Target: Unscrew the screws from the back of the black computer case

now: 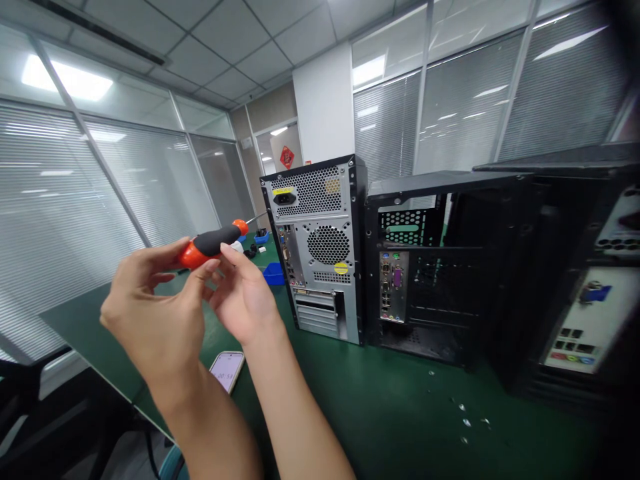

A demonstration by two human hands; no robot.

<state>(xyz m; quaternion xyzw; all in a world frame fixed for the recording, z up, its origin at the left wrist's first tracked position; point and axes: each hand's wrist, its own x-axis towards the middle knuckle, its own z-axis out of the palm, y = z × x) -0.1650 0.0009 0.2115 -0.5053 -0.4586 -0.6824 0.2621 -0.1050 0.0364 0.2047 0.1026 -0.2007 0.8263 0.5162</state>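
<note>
A screwdriver (217,241) with an orange and black handle is raised in front of me, its thin shaft reaching toward the left edge of a computer case (325,227). I cannot tell whether the tip touches the case. My left hand (155,307) is closed on the butt of the handle, thumb below and fingers above. With its fingers bent, my right hand (245,293) pinches the underside of the handle near its middle. The case stands upright, its perforated silver back panel facing me.
Beside it stand a black computer case (425,267) and another case (575,280) at right. Several small screws (466,422) lie on the green tabletop (400,407). A phone (227,371) lies below my wrists. Blue trays (274,274) sit behind my hands.
</note>
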